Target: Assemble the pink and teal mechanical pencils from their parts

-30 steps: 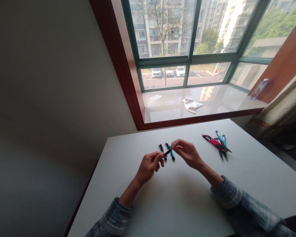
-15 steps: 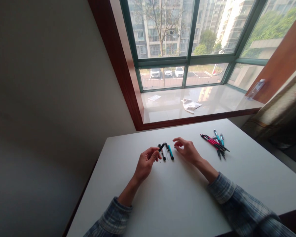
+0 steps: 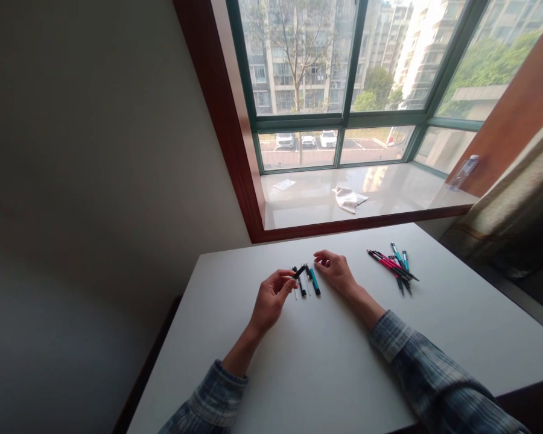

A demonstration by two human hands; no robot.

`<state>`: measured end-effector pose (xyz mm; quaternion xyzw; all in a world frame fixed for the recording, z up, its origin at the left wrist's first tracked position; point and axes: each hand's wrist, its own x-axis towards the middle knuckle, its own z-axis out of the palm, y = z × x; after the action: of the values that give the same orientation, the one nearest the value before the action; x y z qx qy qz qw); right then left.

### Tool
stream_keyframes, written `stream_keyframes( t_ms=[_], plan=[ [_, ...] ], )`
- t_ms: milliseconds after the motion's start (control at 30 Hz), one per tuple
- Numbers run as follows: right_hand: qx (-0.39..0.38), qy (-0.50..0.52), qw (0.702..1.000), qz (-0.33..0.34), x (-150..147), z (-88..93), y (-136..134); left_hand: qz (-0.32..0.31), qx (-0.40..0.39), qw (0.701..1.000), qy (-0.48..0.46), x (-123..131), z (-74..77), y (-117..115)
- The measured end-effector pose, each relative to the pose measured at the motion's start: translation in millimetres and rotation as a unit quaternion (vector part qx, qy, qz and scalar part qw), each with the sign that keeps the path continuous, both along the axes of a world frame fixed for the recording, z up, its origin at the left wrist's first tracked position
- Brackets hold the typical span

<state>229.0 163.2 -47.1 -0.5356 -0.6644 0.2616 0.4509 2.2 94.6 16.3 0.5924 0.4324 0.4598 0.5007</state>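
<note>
My left hand pinches a short black pen part between thumb and fingers, tilted up to the right. Just beyond and beside it, several pen parts lie on the white table: a black-ended piece, thin white refills and a teal barrel with a black grip. My right hand rests low over the table just right of the teal barrel. Its fingers are curled with the tips close together, and whatever is between them is too small to make out.
At the right of the table lies a pile of pink, black and teal pens. Behind the table edge is a windowsill with a white cloth, a paper piece and a clear bottle. A wall stands at the left.
My right hand has moved slightly left, toward the loose parts, and its fingers have drawn closer together. The left hand keeps its hold on the black pen part. The view has tilted slightly.
</note>
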Motion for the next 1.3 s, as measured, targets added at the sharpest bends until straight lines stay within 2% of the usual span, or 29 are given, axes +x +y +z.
stream_keyframes(
  t_ms=[267,400,533,633,733,900,1033,1300],
  plan=[
    [0.018,0.017,1.0,-0.001,1,8.4,-7,0.029,0.011,0.999,0.024,-2,1.9,0],
    [0.059,0.08,0.995,-0.01,-3,17.3,-20,0.072,0.048,0.993,0.083,-4,2.1,-1],
    [0.066,0.105,0.992,0.001,-12,30.6,-35,0.093,0.094,0.982,0.135,-4,3.3,-4],
    [0.033,0.143,0.986,0.08,-20,37.5,-44,0.081,0.126,0.975,0.162,-3,4.2,-7],
    [-0.021,0.165,0.975,0.147,-28,35.7,-49,0.054,0.164,0.967,0.185,-2,3.1,-8],
    [-0.059,0.148,0.974,0.158,-35,28.0,-52,0.019,0.198,0.956,0.216,-1,-2.8,-10],
    [-0.067,0.126,0.978,0.152,-38,31.0,-53,0.005,0.207,0.952,0.226,-1,-4.2,-11],
    [-0.056,0.14,0.975,0.16,-40,41.4,-57,0.01,0.132,0.973,0.191,2,4.8,-13]
  ],
)
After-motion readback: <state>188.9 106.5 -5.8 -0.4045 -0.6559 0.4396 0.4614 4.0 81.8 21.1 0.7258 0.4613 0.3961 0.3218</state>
